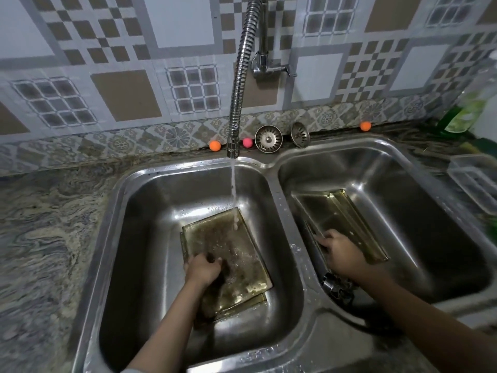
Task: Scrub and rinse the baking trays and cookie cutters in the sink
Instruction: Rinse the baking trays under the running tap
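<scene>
Below, left hand (202, 269) on tray (236, 254), water running

Two bare forearms reach forward and down from the bottom edge of the view, one on each side, well apart. The left hand (203, 267) is palm down with its fingers curled and its knuckles facing up, the wrist bent slightly, and the forearm runs back toward the lower left. The right hand (337, 247) lies flatter, palm down, fingers stretched toward the left, and its forearm slants away to the lower right corner.
</scene>
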The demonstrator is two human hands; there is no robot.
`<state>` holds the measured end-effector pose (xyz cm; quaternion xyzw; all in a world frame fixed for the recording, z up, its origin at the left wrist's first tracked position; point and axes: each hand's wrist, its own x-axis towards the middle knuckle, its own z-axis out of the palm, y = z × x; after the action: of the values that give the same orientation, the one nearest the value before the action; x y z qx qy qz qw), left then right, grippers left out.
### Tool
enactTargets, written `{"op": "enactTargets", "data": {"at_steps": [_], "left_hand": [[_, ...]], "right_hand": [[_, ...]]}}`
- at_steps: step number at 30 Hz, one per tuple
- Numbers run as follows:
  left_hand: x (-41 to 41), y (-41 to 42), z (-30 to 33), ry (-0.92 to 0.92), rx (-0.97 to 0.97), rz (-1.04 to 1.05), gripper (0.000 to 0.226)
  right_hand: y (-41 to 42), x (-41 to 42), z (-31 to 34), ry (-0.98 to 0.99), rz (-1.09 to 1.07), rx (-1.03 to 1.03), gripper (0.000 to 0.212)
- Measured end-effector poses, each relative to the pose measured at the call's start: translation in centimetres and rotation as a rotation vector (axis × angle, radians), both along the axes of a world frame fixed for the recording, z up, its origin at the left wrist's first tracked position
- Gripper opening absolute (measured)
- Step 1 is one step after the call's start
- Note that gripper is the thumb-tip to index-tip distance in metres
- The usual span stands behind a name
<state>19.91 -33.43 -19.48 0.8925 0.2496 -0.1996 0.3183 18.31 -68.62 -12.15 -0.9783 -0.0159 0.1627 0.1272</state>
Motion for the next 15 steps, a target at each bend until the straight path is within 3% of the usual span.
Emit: {"op": "enactTargets", "data": {"at_steps": [4, 7, 11, 15], "left_hand": [[-0.5, -0.6, 0.1, 0.025, 0.008, 0.024, 0.043], [-0.1, -0.1, -1.3, 0.057, 0.033, 0.065, 0.052], [-0.3, 0.3, 0.2, 0.081, 0.027, 0.059, 0.04], [0.3, 1.9, -1.9, 0.058, 0.022, 0.068, 0.042]], "right_hand": [[0.9, 0.9, -0.3, 0.116, 0.033, 0.092, 0.058], [1.4, 1.4, 0.3, 0.063, -0.006, 0.182, 0.054], [1.6, 1.6, 1.1, -0.028, -0.062, 0.295, 0.051], [2.0, 1.5, 2.1, -0.068, -0.063, 0.341, 0.051]]}}
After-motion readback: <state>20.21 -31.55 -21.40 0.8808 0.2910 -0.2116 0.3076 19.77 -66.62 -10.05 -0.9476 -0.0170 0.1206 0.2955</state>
